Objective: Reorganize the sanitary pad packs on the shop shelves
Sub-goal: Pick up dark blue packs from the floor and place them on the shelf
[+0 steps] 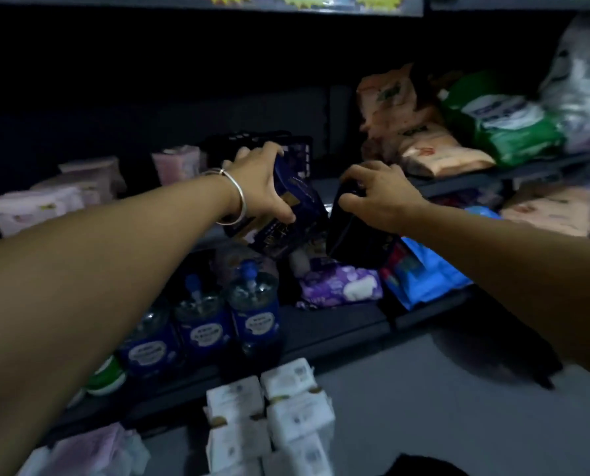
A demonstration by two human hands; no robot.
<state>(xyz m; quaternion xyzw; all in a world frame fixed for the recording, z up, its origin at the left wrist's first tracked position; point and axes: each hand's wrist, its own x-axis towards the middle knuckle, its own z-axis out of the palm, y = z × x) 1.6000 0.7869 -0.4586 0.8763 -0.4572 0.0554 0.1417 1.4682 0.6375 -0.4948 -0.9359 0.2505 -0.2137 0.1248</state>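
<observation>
My left hand [257, 185], with a silver bangle on the wrist, grips a dark blue pad pack with gold print [286, 214], tilted over the middle shelf. My right hand [379, 197] grips a second, darker pack [355, 235] right beside it; the two packs nearly touch. Pale pink packs [46, 204] stand along the shelf's left part. A purple pack [341, 285] and a blue pack [427, 273] lie on the lower shelf beneath my hands. Peach and orange packs [434, 149] and a green pack [503, 125] are piled on the right-hand shelf.
A black plastic basket [300, 152] sits behind my left hand. Blue-labelled pump bottles [252, 314] stand on the lower shelf at the left. Several white packs [286, 410] are stacked on the grey floor in front, with pink packs [94, 451] at the bottom left.
</observation>
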